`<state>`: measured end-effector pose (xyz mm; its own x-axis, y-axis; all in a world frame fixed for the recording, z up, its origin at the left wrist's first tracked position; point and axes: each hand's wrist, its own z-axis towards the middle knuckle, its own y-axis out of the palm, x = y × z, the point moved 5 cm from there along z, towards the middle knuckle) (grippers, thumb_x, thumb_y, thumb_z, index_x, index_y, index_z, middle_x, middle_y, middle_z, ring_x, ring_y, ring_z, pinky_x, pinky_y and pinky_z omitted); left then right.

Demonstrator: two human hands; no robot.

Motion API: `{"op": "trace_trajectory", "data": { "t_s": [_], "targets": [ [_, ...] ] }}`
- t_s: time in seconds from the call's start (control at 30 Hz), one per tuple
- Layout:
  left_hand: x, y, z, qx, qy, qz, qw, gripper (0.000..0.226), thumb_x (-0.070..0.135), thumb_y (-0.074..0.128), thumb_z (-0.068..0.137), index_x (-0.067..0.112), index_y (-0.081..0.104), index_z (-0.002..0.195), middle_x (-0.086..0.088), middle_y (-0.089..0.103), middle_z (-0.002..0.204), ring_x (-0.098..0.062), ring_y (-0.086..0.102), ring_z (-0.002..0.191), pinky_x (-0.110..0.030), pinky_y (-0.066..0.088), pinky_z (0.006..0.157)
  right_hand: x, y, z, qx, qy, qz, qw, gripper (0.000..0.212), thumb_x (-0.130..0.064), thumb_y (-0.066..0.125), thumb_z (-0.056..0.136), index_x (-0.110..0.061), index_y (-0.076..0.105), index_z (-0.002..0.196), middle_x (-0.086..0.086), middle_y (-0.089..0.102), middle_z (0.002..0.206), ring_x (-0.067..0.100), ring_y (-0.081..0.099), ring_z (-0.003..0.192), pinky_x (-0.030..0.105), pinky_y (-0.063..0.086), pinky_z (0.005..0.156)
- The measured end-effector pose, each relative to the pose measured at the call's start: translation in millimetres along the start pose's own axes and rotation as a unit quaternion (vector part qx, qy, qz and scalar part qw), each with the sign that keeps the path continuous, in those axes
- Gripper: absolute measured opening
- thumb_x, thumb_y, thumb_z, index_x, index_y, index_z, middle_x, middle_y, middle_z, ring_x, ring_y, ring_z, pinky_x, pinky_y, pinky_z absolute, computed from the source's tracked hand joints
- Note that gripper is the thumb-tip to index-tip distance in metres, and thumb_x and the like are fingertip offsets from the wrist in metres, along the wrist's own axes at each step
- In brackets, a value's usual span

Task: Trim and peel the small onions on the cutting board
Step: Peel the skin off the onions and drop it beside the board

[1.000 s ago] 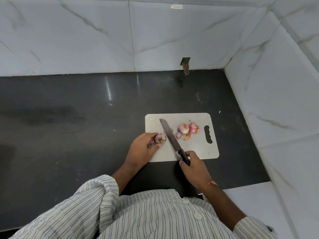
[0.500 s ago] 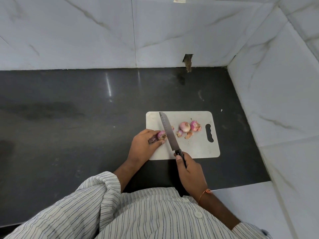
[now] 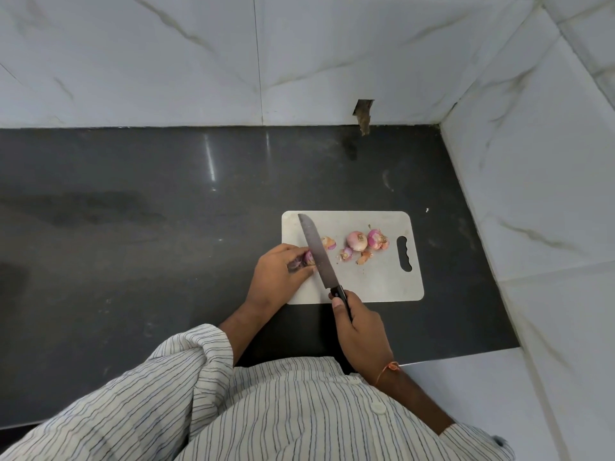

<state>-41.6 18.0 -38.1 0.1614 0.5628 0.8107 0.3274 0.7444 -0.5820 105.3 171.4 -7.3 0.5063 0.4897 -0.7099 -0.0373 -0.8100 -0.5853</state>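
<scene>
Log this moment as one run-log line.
step: trimming | left hand: holds onion on cutting board | right hand: grips knife, blade against onion | other onions: untouched

Single head view, steep downward, close over cutting board (image 3: 382, 284).

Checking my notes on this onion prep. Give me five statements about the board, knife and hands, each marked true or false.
1. The right hand grips the knife by its handle. True.
2. The left hand lies flat on the counter. False: it holds a small onion against the blade.
3. The cutting board is white. True.
4. The board's handle slot is on its left. False: it is on the right.
5. Loose onions lie right of the blade. True.
</scene>
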Motion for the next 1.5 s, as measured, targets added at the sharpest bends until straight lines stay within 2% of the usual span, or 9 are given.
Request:
{"op": "trace_trajectory", "data": {
  "t_s": [0.37,0.63,0.77,0.9,1.07,1.17,1.23,1.3,1.5],
  "targets": [
    [2,-2,-2,-0.004,0.005,-0.012,1.000,0.047,0.040,0.088,0.087,0.023,0.078,0.129,0.011,0.075,0.117,-0.004,0.067,0.102,-0.027,0.059,0.097,2,-10,6,0.001,0.026,-0.020,0.999,0.032,-0.044,0.040,0.112,-0.027,0.060,0.131,-0.010,0.064,0.078,0.008,0.062,0.075,0.016,0.040,0.064],
    [3,-1,-4,-0.008,0.033,0.009,0.999,0.048,0.036,0.088,0.087,0.020,0.078,0.131,0.009,0.075,0.121,-0.009,0.068,0.108,-0.033,0.058,0.102,-2,-12,10,-0.008,0.014,-0.074,0.997,0.029,-0.046,0.038,0.112,-0.025,0.057,0.113,-0.006,0.064,0.077,0.013,0.064,0.073,0.036,0.055,0.068],
    [2,-1,-5,-0.003,0.022,0.000,1.000,0.049,0.034,0.089,0.086,0.019,0.077,0.131,0.009,0.074,0.122,-0.008,0.068,0.109,-0.034,0.058,0.104,-7,-12,14,-0.016,0.014,-0.069,0.997,0.030,-0.047,0.037,0.112,-0.024,0.056,0.104,-0.004,0.064,0.079,0.013,0.063,0.074,0.037,0.054,0.069],
    [-1,-2,-6,0.018,0.009,-0.017,1.000,0.044,0.034,0.093,0.081,0.024,0.081,0.122,0.009,0.079,0.116,-0.011,0.070,0.104,-0.038,0.059,0.099,-11,-15,12,-0.038,0.078,0.042,0.995,0.034,-0.046,0.041,0.111,-0.023,0.065,0.111,-0.006,0.062,0.079,0.013,0.057,0.071,0.034,0.048,0.063],
    [-1,-4,-5,0.028,0.023,-0.007,0.999,0.041,0.029,0.096,0.078,0.024,0.082,0.116,0.010,0.079,0.111,-0.009,0.068,0.101,-0.034,0.059,0.096,-11,-16,4,-0.087,0.202,0.225,0.949,0.033,-0.045,0.042,0.112,-0.023,0.067,0.113,0.000,0.042,0.067,0.010,0.032,0.050,0.024,0.027,0.046],
    [3,-3,-3,0.023,0.057,-0.004,0.998,0.037,0.028,0.096,0.079,0.023,0.083,0.113,0.009,0.080,0.110,-0.011,0.069,0.101,-0.031,0.057,0.095,-17,-28,9,-0.075,0.165,0.100,0.978,0.035,-0.047,0.040,0.111,-0.023,0.065,0.111,-0.002,0.055,0.078,0.014,0.050,0.064,0.031,0.045,0.052],
    [5,-3,0,0.016,0.082,0.011,0.996,0.036,0.030,0.095,0.080,0.022,0.084,0.113,0.008,0.081,0.111,-0.009,0.069,0.103,-0.028,0.055,0.097,-22,-35,14,-0.069,0.116,-0.022,0.991,0.037,-0.047,0.037,0.112,-0.022,0.064,0.113,-0.004,0.064,0.094,0.015,0.061,0.086,0.042,0.059,0.081],
    [3,-2,2,0.010,0.105,0.029,0.994,0.037,0.031,0.095,0.081,0.021,0.083,0.115,0.008,0.081,0.113,-0.006,0.068,0.105,-0.026,0.053,0.100,-23,-39,18,-0.074,0.096,-0.065,0.990,0.037,-0.047,0.035,0.112,-0.022,0.063,0.115,-0.002,0.066,0.100,0.017,0.063,0.092,0.049,0.059,0.092],
    [-4,-1,1,-0.002,0.122,0.041,0.992,0.036,0.033,0.093,0.083,0.023,0.082,0.116,0.010,0.079,0.114,-0.006,0.065,0.107,-0.011,0.043,0.101,-28,-48,24,-0.112,0.104,-0.102,0.983,0.039,-0.047,0.033,0.112,-0.021,0.061,0.120,0.000,0.064,0.097,0.017,0.059,0.075,0.042,0.059,0.076]
  ]
}}
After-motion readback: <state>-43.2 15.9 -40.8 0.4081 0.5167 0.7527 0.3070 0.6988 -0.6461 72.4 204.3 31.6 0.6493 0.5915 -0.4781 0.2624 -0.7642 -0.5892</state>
